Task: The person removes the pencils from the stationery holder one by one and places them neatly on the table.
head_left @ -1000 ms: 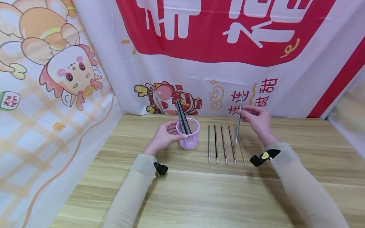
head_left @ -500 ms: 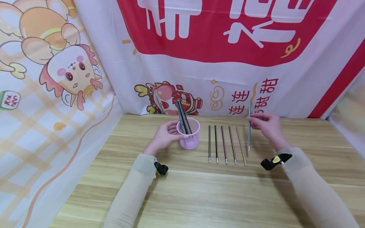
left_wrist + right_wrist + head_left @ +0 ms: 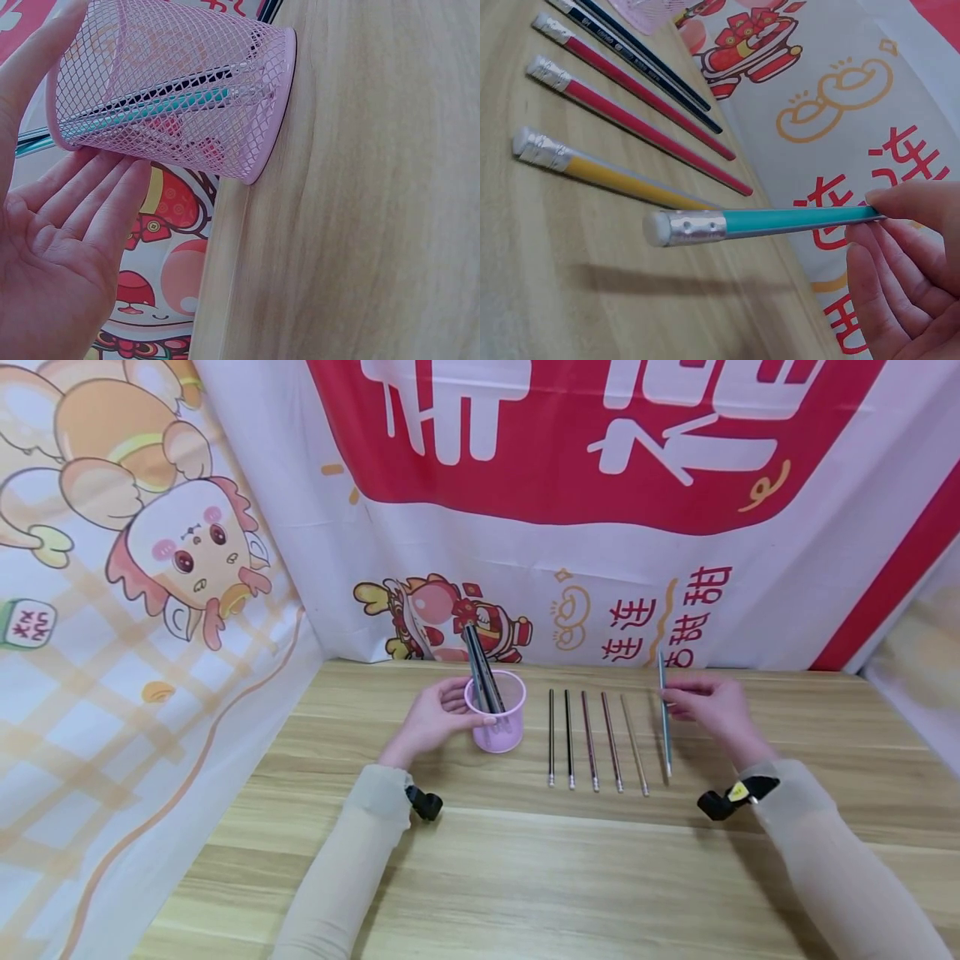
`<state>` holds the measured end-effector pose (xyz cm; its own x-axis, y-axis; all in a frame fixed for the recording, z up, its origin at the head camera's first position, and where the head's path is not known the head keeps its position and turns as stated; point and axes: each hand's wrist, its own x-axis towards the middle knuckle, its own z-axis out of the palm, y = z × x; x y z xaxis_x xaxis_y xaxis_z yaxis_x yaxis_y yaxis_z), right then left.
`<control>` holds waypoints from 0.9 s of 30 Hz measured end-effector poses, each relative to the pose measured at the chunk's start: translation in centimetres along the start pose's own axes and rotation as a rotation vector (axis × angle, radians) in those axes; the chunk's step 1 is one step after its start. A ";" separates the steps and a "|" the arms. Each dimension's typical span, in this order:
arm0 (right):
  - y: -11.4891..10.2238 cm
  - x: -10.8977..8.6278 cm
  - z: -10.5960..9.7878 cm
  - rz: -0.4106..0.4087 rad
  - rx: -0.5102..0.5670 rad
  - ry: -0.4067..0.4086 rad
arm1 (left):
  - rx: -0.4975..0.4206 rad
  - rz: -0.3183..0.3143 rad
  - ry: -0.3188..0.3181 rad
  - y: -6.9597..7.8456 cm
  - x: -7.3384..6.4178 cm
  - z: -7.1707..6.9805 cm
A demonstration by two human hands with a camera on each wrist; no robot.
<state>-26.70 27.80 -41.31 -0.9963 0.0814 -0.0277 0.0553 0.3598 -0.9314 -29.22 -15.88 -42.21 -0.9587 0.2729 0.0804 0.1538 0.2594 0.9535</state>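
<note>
My left hand (image 3: pixel 429 720) holds a pink mesh pencil cup (image 3: pixel 498 737), thumb on the near side and fingers round the left side. Inside the cup lean several pencils (image 3: pixel 480 664); in the left wrist view a teal pencil (image 3: pixel 180 103) and a dark one show through the mesh. My right hand (image 3: pixel 714 706) pinches another teal pencil (image 3: pixel 795 218) between thumb and fingertips, its white eraser end low over the table, right of a row. That row holds a yellow pencil (image 3: pixel 634 180), two red pencils (image 3: pixel 649 135) and two black pencils (image 3: pixel 641 56), eraser ends toward me.
The wooden table (image 3: pixel 495 868) meets a white and red printed cloth (image 3: pixel 570 539) at its back edge. Another patterned cloth (image 3: pixel 247 710) hangs along the left side. A small black camera (image 3: pixel 738 797) is strapped to each wrist.
My right hand has carried the teal pencil rightward past the yellow one, then lowered it toward the table. My left hand and the cup have stayed in place.
</note>
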 end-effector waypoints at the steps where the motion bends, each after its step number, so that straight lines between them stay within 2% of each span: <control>1: 0.1 0.0 0.0 -0.002 -0.004 -0.011 | 0.000 0.001 0.001 0.0 0.0 0.0; 6: 1.1 -0.1 0.2 -0.005 -0.008 -0.047 | 0.002 0.008 0.006 0.1 0.0 0.1; 13: 2.4 0.1 0.5 0.025 -0.048 -0.057 | -0.010 0.008 0.013 0.2 -0.1 0.2; 19: 2.9 0.1 0.4 0.072 -0.111 -0.077 | -0.017 0.016 0.007 0.3 0.0 0.3; 27: 3.3 0.2 0.2 0.096 -0.141 -0.096 | -0.021 0.006 0.001 0.3 0.0 0.2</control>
<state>-26.69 28.80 -44.43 -0.9874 0.0349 -0.1543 0.1519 0.4822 -0.8628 -29.13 -15.58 -42.00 -0.9582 0.2729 0.0862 0.1542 0.2385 0.9588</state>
